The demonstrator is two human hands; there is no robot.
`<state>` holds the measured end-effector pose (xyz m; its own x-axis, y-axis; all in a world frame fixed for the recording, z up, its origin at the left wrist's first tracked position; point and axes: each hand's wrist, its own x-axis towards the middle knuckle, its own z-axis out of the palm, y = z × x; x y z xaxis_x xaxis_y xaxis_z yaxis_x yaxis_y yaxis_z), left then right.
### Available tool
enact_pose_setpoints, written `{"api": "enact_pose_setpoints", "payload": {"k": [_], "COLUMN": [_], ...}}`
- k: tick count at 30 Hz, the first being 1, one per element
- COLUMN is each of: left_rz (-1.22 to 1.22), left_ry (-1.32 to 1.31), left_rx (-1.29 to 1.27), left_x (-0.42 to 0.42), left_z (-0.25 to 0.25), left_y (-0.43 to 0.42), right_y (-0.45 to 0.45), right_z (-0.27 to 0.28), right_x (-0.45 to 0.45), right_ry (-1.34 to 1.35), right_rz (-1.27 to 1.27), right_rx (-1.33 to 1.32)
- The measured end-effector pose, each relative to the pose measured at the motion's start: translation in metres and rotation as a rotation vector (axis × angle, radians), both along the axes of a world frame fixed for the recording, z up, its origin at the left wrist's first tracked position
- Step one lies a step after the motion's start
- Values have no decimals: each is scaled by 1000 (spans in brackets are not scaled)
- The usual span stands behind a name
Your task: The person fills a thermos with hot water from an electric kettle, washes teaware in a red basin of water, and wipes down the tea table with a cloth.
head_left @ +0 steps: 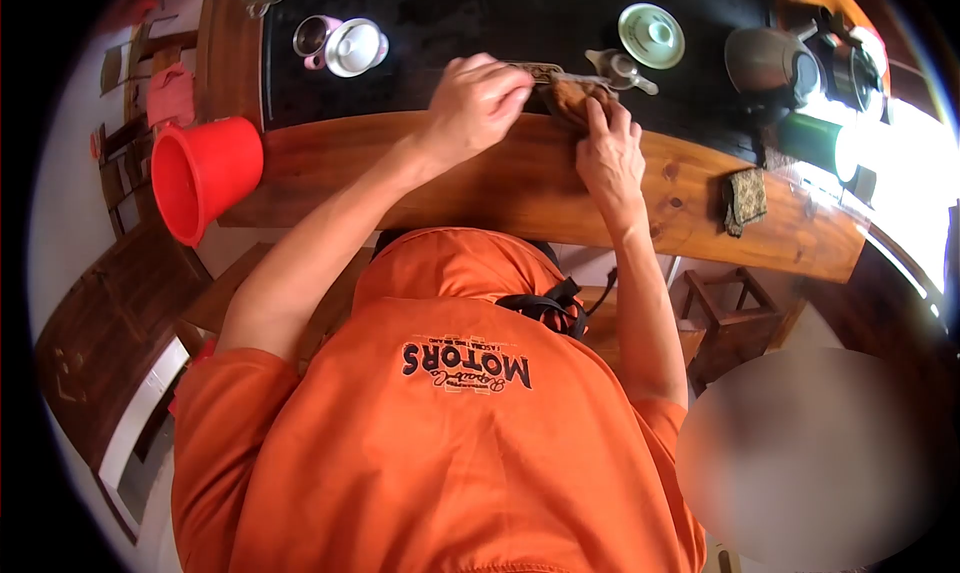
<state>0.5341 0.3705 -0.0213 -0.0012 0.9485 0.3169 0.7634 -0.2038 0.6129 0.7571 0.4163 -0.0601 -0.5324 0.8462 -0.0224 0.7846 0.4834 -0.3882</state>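
Observation:
My left hand (483,105) is closed in a pinch just above the near edge of the black tabletop (450,33); what lies between its fingers is hidden. My right hand (612,158) has its fingers bent over a brown, crumpled-looking cloth (572,101) at the same edge. Between the hands, behind the cloth, lies a small patterned piece (540,72) whose kind I cannot tell. Right beside it, close to my right fingertips, sits a small spouted pouring vessel (622,70). A pale green lidded bowl (652,35) stands just beyond.
At the left are a pink mug (316,35), a white lidded cup (356,47) and a red bucket (207,173). A grey kettle (770,65) and a green container (815,145) stand at right. A folded cloth (744,201) hangs over the wooden edge.

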Motion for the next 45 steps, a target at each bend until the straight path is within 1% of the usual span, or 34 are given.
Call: {"api": "enact_pose_setpoints", "payload": {"k": [3,5,6,7,8,9,11,12,13,14,15,16,17,18,19,20,21,22,23,24,25,26,27,29,31,33,35,36,37,39,41,43,44,45], "left_rz": [160,244,330,414,518,543,709,723,695,662,670,631,587,567,523,487,449,407,365,344,323,313,286,247,192,176,171,165,159,145,139,132,130,127], "left_ry": [12,31,-30,-92,-153,-152,-334,-336,-185,-35,-39,41,121,118,159,177,196,228,263,290,317,312,336,353,363,385,412,417,417,415,403,392,396,401], "left_rx": [-129,-158,-181,-200,-274,-267,-419,-408,-317,-227,-218,-204,-189,-257,-254,-279,-305,-341,-360,-386,-411,-410,-449,-490,-555,-582,-569,-542,-551,-524,-535,-521,-540,-560], "left_x": [-45,-71,-82,-92,-99,-106,-119,-126,-132,-139,-145,-152,-159,-164,-168,-171,-172,-174,-176,-178,-180,-182,-185,-190,-196,-198,-200,-201,-203,-203,-203,-204,-203,-203], "left_z": [1,-7,-14,-17,-20,-19,-19,-19,-20,-21,-20,-17,-13,-7,-4,2,5,3,2,-1,-3,-5,-6,-7,-9,-11,-10,-11,-11,-12,-12,-13,-14,-14], "left_y": [-61,-99,-116,-129,-141,-146,-149,-148,-145,-141,-137,-131,-124,-115,-106,-97,-89,-82,-75,-68,-62,-58,-55,-51,-51,-50,-48,-47,-44,-42,-39,-34,-33,-32], "right_y": [-5,-12,-17,-24,-30,-35,-37,-33,-25,-14,2,23,50,80,107,137,158,176,191,205,200,188,164,120,70,35,23,30,44,90,145,211,239,247], "right_z": [1,2,2,2,1,0,0,-1,-1,0,8,10,2,-5,-11,-19,-16,-23,-32,-48,-50,-54,-47,-42,-38,-35,-34,-37,-38,-39,-27,-43,-56,-50], "right_x": [-15,-37,-48,-60,-75,-88,-112,-121,-129,-137,-146,-151,-154,-157,-159,-160,-163,-164,-165,-162,-170,-175,-188,-206,-223,-240,-245,-242,-239,-229,-220,-201,-195,-200], "right_ry": [-80,-91,-119,-109,-103,-98,-20,36,91,147,202,241,291,315,331,299,226,152,75,-2,-106,-105,-104,15,13,25,79,178,274,359,308,180,74,-29], "right_rz": [1,47,64,124,160,193,261,258,253,223,192,190,174,144,82,48,-27,-82,-139,-153,-161,-138,-113,-7,98,144,204,219,237,260,162,37,-88,-214], "right_rx": [-42,-70,-103,-38,-32,-27,-109,-152,-194,-179,-164,-94,-25,9,31,69,55,95,134,106,67,145,226,186,238,134,105,68,50,206,295,339,288,234]}}
